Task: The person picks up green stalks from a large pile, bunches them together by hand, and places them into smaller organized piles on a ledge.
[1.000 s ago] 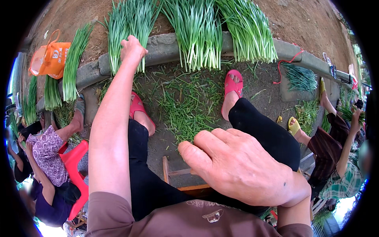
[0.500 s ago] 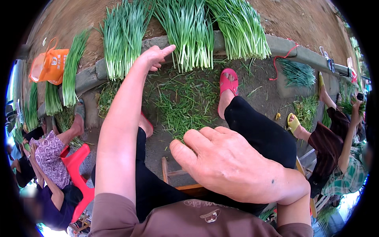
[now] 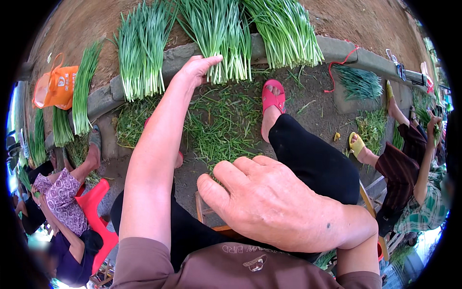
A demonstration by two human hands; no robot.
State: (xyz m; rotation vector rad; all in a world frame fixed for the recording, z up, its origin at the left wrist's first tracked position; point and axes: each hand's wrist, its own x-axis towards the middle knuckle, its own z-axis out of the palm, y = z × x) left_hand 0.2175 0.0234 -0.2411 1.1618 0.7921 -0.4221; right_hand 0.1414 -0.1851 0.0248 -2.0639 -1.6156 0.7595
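At the kerb, my left hand reaches the lower left edge of the middle bundle of garlic chives. Its thumb lies over the pale stalk ends, and the other fingers are curled at the bundle's side, partly hidden. More garlic chives lie in a left bundle and a right bundle, pale ends toward me. Close in front of my chest, my right hand is closed, its back upward. Its palm is hidden, so I cannot tell what it holds, if anything.
Loose green trimmings litter the ground between my feet in pink sandals. A stone kerb runs across, with an orange bag at left and a red string at right. People sit on both sides, one by a red stool.
My left hand has moved slightly right onto the middle bundle, and its fingers have gone from pointing to closing round the stalks. The right hand stays closed, with a slight shift left.
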